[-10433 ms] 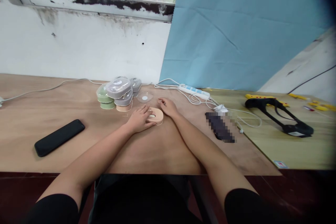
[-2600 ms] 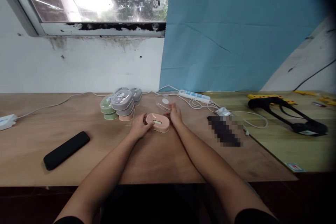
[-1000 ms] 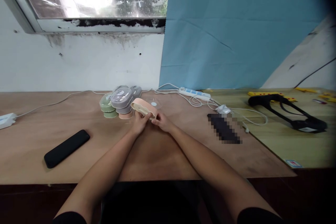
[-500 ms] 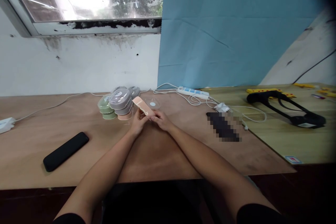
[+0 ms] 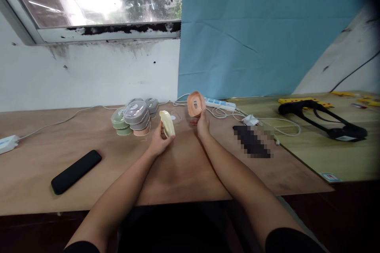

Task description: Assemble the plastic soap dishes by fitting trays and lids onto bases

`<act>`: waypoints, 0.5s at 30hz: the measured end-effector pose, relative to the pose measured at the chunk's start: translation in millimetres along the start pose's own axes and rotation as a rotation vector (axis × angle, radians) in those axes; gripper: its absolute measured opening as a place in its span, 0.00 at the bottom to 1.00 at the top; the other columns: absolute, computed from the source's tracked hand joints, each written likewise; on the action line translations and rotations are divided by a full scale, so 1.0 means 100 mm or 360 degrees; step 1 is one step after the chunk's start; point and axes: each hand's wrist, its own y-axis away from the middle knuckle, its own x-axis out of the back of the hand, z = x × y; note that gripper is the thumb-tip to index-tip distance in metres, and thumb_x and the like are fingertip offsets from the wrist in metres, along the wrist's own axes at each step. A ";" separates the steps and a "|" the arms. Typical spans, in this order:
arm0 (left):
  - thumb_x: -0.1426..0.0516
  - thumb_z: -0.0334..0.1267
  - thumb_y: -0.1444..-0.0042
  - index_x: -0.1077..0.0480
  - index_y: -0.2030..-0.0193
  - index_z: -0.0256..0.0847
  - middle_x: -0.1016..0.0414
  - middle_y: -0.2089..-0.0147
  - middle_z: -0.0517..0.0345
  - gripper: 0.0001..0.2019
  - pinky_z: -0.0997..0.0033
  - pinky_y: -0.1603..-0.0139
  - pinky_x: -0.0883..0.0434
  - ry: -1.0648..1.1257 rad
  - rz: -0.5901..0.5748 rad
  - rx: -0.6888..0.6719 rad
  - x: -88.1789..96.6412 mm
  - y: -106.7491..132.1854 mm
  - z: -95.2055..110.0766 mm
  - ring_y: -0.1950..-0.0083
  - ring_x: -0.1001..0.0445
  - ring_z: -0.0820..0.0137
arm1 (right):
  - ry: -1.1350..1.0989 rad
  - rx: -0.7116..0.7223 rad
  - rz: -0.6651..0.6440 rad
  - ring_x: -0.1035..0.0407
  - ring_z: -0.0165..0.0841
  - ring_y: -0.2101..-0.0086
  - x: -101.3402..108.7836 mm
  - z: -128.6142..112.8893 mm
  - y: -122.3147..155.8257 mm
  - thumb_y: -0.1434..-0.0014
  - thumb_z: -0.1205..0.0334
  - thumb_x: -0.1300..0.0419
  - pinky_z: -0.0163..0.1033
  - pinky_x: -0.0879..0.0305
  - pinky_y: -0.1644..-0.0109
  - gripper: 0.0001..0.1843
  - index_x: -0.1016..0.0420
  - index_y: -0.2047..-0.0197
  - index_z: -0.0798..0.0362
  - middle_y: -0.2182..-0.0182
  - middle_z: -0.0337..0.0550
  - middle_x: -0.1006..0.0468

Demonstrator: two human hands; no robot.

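My left hand (image 5: 160, 140) is closed on a cream-coloured shallow plastic piece (image 5: 168, 123), held tilted above the table. To the right, my right hand (image 5: 202, 124) grips a peach-coloured rounded plastic frame (image 5: 192, 104) with an opening in its middle, raised upright. The two pieces are apart. Behind my left hand lies a clear, thin round-edged piece (image 5: 175, 118) with a white spot. Stacked lidded boxes in grey (image 5: 136, 112), green (image 5: 121, 120) and peach (image 5: 141, 130) stand just left of my left hand.
A black oblong case (image 5: 76, 172) lies at the front left of the table (image 5: 178, 182). Behind my right hand are a white power strip (image 5: 220, 104) and looped cables. A blurred dark item (image 5: 252, 142) and a black frame-like object (image 5: 323, 120) are at the right.
The peach and cream pieces, together in both hands before, are now separated. My right hand has moved right and up with the peach frame; my left hand keeps the cream piece.
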 end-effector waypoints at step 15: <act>0.34 0.45 0.54 0.59 0.29 0.34 0.46 0.33 0.34 0.52 0.56 0.47 0.29 -0.0285 -0.0185 -0.0068 -0.02 0.07 0.03 0.41 0.34 0.52 | 0.0448 -0.0291 0.0064 0.35 0.30 0.84 0.33 -0.06 -0.26 0.38 0.50 0.51 0.34 0.35 0.81 0.17 0.31 0.68 0.53 0.82 0.39 0.29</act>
